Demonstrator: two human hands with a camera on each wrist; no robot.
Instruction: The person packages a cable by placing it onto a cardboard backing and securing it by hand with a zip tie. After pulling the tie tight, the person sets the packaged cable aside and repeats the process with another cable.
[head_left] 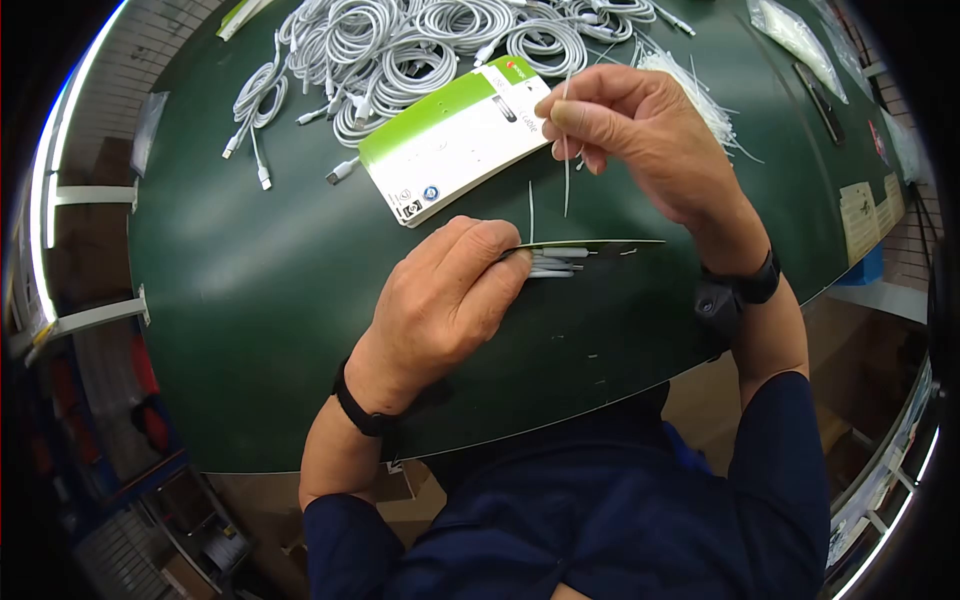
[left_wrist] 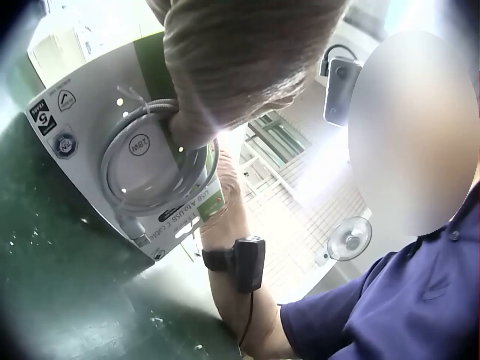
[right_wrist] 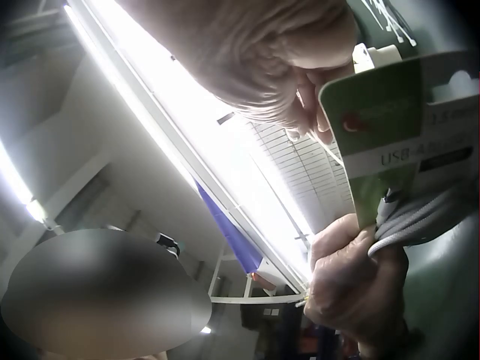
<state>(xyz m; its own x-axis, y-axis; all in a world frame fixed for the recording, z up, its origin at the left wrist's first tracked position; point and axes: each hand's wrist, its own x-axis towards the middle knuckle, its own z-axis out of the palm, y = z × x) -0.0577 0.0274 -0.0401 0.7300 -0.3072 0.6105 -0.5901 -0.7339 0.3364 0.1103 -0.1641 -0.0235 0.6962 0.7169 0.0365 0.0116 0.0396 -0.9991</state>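
Noted left hand (head_left: pixel 440 300) gripping stiff, light backing card (head_left: pixel 600 243) with coiled cable (head_left: pixel 556 264) edge-on just nearside of card stack (head_left: pixel 450 140), right hand (head_left: pixel 640 130) pinching tie (head_left: pixel 566 190) just right of that stack; judged tie limp, slippery, best pinched near its end.

We see both forearms bare below dark sleeves, reaching forward from the body. The left hand (head_left: pixel 450 300) lies low and close in, back upward and wrist nearly straight. Its fingers curl together and grip the near end of the card (head_left: pixel 600 243), which is held edge-on. The right hand (head_left: pixel 640 125) is raised farther out and higher than the left, well apart from it, with the wrist bent so the fingers point toward the left side. Its thumb and forefinger press together, pinching a tie (head_left: pixel 566 175) that hangs straight down, while the remaining fingers curl loosely behind them. In the wrist views we make out only each hand's underside, close up.
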